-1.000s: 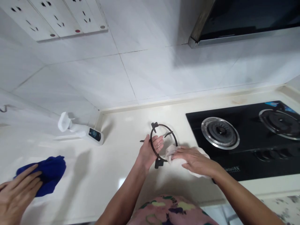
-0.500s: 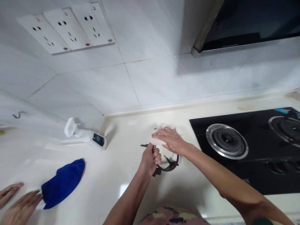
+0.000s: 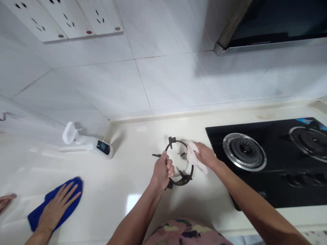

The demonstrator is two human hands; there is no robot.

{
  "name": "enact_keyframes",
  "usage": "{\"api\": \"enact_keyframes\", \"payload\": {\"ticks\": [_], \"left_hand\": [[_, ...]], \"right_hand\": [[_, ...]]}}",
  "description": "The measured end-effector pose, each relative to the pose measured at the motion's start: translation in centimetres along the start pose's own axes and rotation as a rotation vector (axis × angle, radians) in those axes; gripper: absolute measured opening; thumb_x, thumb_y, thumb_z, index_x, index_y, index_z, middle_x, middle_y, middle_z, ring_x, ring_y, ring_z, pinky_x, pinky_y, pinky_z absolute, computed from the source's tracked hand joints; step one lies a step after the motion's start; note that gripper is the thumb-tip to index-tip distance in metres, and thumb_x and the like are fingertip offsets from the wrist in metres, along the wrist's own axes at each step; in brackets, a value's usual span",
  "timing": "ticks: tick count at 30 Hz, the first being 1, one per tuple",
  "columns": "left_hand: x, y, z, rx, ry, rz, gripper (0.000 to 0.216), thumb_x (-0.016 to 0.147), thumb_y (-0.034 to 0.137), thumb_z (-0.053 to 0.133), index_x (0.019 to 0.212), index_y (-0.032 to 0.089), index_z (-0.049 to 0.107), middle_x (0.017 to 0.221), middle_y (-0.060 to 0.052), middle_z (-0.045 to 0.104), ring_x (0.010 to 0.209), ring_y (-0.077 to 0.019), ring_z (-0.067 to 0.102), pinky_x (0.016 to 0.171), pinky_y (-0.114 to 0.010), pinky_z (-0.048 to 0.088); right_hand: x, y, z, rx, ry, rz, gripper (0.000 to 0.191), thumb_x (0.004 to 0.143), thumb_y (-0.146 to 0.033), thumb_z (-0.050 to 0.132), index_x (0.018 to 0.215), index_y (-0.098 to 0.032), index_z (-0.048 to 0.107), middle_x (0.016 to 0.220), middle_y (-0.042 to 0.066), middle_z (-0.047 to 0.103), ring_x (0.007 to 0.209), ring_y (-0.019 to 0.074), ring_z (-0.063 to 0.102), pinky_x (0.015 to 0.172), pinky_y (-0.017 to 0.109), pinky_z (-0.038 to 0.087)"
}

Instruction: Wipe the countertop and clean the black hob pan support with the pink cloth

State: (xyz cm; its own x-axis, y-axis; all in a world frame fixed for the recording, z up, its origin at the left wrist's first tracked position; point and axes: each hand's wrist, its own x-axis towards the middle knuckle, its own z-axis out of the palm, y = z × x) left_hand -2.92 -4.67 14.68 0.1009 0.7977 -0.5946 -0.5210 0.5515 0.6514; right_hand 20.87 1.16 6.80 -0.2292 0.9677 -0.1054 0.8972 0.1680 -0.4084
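Note:
A round black pan support from a gas stove is over the pale counter, its prongs sticking out around the ring. My left hand is closed around the ring's left side. On the opposite side, my right hand grips a white cloth, which is wrapped against the ring's right edge and hides part of it. The cloth's loose end hangs down below my right fingers.
A black gas stove with a bare burner lies to the right. At left are a white spray bottle and another person's hand flat on a blue cloth. A range hood overhangs the upper right.
My right hand has slid the white cloth from the ring's top to its right side. My left hand keeps its hold. The other person's hand now lies on top of the blue cloth.

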Motion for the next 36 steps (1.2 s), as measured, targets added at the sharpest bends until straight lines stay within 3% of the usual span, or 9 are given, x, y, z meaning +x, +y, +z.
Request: {"api": "enact_keyframes", "payload": {"ticks": [4,7,11,15,21,26,29,33,36], "left_hand": [[-0.3,-0.2,0.7,0.019,0.001,0.023,0.063,0.072,0.07,0.079,0.071,0.024,0.037,0.046,0.014,0.026,0.035,-0.0032,0.021,0.036,-0.019,0.017],[-0.5,-0.3,1.1,0.027,-0.001,0.029,0.063,0.071,0.071,0.079,0.07,0.024,0.037,0.046,0.013,0.028,0.035,-0.0035,0.023,0.037,-0.019,0.018],[-0.6,-0.5,1.6,0.037,-0.033,0.027,0.062,0.073,0.069,0.079,0.069,0.024,0.036,0.046,0.013,0.031,0.035,-0.0037,0.024,0.037,-0.02,0.019],[-0.4,-0.6,1.9,0.004,-0.025,0.036,0.062,0.075,0.068,0.077,0.069,0.024,0.034,0.045,0.013,0.027,0.034,-0.0038,0.022,0.036,-0.02,0.017],[-0.1,-0.3,1.0,-0.023,0.04,0.037,0.06,0.079,0.069,0.074,0.07,0.024,0.034,0.045,0.013,0.026,0.034,-0.0037,0.02,0.036,-0.019,0.016],[0.1,-0.3,1.1,-0.021,-0.003,0.023,0.061,0.079,0.069,0.074,0.071,0.024,0.034,0.045,0.013,0.027,0.034,-0.0037,0.02,0.036,-0.019,0.016],[0.2,-0.3,1.7,0.002,-0.036,0.021,0.063,0.078,0.069,0.075,0.069,0.024,0.032,0.046,0.013,0.028,0.034,-0.0033,0.021,0.036,-0.019,0.017],[0.3,-0.3,1.6,0.01,-0.008,0.032,0.062,0.079,0.069,0.074,0.068,0.024,0.033,0.046,0.013,0.028,0.034,-0.0034,0.021,0.036,-0.019,0.017],[0.3,-0.4,1.2,-0.003,0.028,0.035,0.061,0.08,0.069,0.074,0.069,0.024,0.035,0.046,0.013,0.025,0.034,-0.0037,0.02,0.036,-0.019,0.017]], "right_hand": [[-4.6,-1.0,2.4,0.045,0.106,0.163,0.046,0.1,-0.032,0.048,0.143,-0.018,0.053,0.124,0.014,0.064,0.114,0.028,0.063,0.09,0.037,0.051],[-7.0,-2.5,3.1,0.109,0.084,0.215,0.059,0.098,-0.052,0.053,0.146,-0.018,0.048,0.126,0.014,0.063,0.115,0.0296,0.064,0.089,0.038,0.051],[-6.9,-3.6,2.7,0.099,-0.073,0.42,0.081,0.083,-0.07,0.066,0.14,-0.014,0.048,0.128,0.019,0.065,0.125,0.0364,0.061,0.093,0.043,0.05],[-5.3,-3.4,2.5,0.16,-0.153,0.527,0.073,0.093,-0.07,0.05,0.138,-0.013,0.049,0.124,0.021,0.07,0.119,0.0365,0.066,0.093,0.044,0.05],[-6.7,-1.4,2.1,0.297,-0.026,0.459,0.052,0.097,-0.052,0.045,0.136,-0.019,0.055,0.115,0.013,0.074,0.109,0.0299,0.069,0.088,0.037,0.05],[-4.4,-0.6,-3.1,0.369,0.257,0.095,0.044,0.094,-0.045,0.05,0.131,-0.023,0.061,0.123,0.009,0.07,0.113,0.0289,0.063,0.099,0.041,0.048],[-0.8,-1.2,-4.9,0.22,0.261,-0.122,0.042,0.092,-0.036,0.053,0.13,-0.022,0.064,0.123,0.011,0.067,0.117,0.0311,0.058,0.104,0.044,0.045],[1.9,-1.2,-2.7,0.217,0.125,-0.166,0.043,0.09,-0.031,0.053,0.131,-0.02,0.062,0.119,0.01,0.066,0.113,0.0279,0.059,0.1,0.042,0.048],[0.5,-0.4,0.3,0.252,0.106,-0.079,0.043,0.088,-0.03,0.054,0.129,-0.019,0.059,0.117,0.01,0.064,0.107,0.0257,0.062,0.093,0.039,0.052]]}}
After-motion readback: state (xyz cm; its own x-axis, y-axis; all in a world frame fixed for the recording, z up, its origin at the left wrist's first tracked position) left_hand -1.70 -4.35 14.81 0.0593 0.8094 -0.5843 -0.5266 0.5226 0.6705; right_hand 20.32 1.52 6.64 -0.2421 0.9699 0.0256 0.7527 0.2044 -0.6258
